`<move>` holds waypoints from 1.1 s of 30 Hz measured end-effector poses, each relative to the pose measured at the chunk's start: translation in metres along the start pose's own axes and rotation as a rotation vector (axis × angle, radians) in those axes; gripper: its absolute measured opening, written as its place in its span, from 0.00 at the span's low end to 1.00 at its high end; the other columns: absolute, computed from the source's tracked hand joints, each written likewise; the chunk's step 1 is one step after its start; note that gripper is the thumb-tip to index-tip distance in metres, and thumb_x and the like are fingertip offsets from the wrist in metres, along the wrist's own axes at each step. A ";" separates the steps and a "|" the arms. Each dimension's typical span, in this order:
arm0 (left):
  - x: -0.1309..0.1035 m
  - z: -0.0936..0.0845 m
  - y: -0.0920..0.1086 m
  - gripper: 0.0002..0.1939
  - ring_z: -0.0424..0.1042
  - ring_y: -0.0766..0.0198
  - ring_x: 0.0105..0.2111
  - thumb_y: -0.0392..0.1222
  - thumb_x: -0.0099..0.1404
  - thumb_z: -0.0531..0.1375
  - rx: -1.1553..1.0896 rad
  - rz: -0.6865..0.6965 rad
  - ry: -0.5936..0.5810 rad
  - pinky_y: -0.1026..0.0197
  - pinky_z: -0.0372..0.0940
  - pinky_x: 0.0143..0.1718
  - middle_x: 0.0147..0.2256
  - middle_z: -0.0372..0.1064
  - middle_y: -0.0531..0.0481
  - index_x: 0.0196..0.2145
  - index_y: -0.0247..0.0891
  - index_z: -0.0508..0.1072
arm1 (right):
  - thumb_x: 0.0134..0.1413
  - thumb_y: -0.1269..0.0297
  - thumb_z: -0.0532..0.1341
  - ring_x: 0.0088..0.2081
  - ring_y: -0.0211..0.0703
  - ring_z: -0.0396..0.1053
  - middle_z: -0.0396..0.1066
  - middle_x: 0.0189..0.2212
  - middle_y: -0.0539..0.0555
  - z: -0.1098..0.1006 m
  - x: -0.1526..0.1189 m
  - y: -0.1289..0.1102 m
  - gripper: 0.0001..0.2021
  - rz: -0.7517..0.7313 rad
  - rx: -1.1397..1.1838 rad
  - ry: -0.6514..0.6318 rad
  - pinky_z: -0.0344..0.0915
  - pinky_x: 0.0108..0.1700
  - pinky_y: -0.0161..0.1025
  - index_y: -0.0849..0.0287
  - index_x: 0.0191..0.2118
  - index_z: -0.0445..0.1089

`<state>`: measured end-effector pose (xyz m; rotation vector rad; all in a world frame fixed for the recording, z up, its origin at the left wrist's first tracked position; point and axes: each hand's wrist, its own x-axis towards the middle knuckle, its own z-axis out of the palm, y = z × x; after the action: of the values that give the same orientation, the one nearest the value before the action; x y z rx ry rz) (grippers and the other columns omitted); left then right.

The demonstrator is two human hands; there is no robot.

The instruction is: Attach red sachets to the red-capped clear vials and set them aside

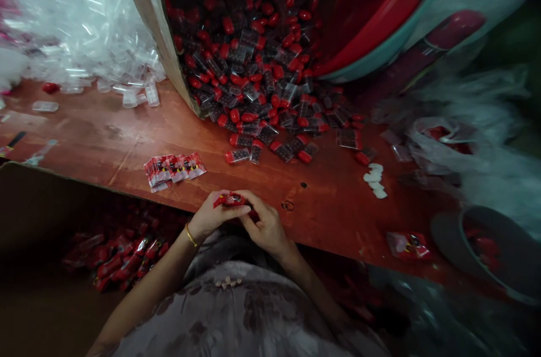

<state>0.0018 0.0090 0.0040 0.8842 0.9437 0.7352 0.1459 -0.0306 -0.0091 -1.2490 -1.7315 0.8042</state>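
Close to my body at the table's front edge, my left hand (213, 216) and my right hand (265, 226) meet around a small red printed packet (229, 199). Both hands are closed on it, and fingers cover part of it. Whether something sits inside the packet cannot be seen. Just left of my hands, a fanned stack of similar red printed sleeves (174, 170) lies on the table. Beyond my hands, small clear containers with red caps (256, 148) spill toward me in a large heap.
A cardboard box (169, 36) on its side holds the heap. Clear plastic pieces (139, 89) pile at left. Red basin (380, 13), purple bottle (443, 36), white pieces (375, 181), another packet (409, 245) and grey bowl (448, 233) are right. Below left lie red wrapped items (127, 258).
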 end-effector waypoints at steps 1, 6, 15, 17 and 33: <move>0.000 0.001 0.000 0.20 0.71 0.62 0.34 0.40 0.42 0.70 -0.027 0.004 0.023 0.60 0.64 0.42 0.31 0.74 0.49 0.36 0.35 0.77 | 0.57 0.64 0.56 0.44 0.43 0.71 0.73 0.44 0.54 0.000 0.000 0.001 0.16 0.013 0.011 0.014 0.68 0.46 0.40 0.53 0.51 0.62; 0.000 0.006 -0.001 0.16 0.70 0.65 0.30 0.44 0.45 0.69 -0.130 0.096 0.167 0.62 0.64 0.38 0.31 0.75 0.48 0.32 0.34 0.77 | 0.51 0.59 0.61 0.24 0.35 0.68 0.71 0.25 0.47 0.003 0.004 -0.001 0.09 0.275 0.117 0.105 0.67 0.28 0.32 0.55 0.38 0.67; 0.004 0.010 -0.003 0.18 0.68 0.68 0.24 0.50 0.46 0.68 -0.315 0.016 0.176 0.66 0.63 0.28 0.28 0.74 0.46 0.30 0.32 0.76 | 0.45 0.57 0.64 0.30 0.37 0.71 0.72 0.31 0.49 0.003 0.004 -0.002 0.14 0.443 0.707 0.068 0.72 0.36 0.39 0.56 0.37 0.63; 0.002 0.013 -0.005 0.18 0.68 0.68 0.25 0.50 0.47 0.67 -0.320 0.009 0.115 0.66 0.63 0.28 0.28 0.74 0.46 0.30 0.32 0.76 | 0.43 0.58 0.66 0.26 0.36 0.70 0.70 0.26 0.47 0.006 0.003 0.004 0.14 0.460 0.679 0.102 0.72 0.32 0.37 0.56 0.32 0.62; -0.012 0.001 -0.007 0.21 0.71 0.68 0.22 0.52 0.43 0.69 -0.393 -0.213 0.060 0.64 0.66 0.31 0.26 0.75 0.45 0.28 0.31 0.76 | 0.48 0.59 0.64 0.24 0.36 0.62 0.63 0.21 0.47 0.012 0.010 0.007 0.11 0.005 0.042 0.230 0.63 0.29 0.34 0.54 0.39 0.75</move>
<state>-0.0008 -0.0044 0.0021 0.4122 0.8900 0.7334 0.1368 -0.0191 -0.0177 -1.2659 -1.5202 0.6687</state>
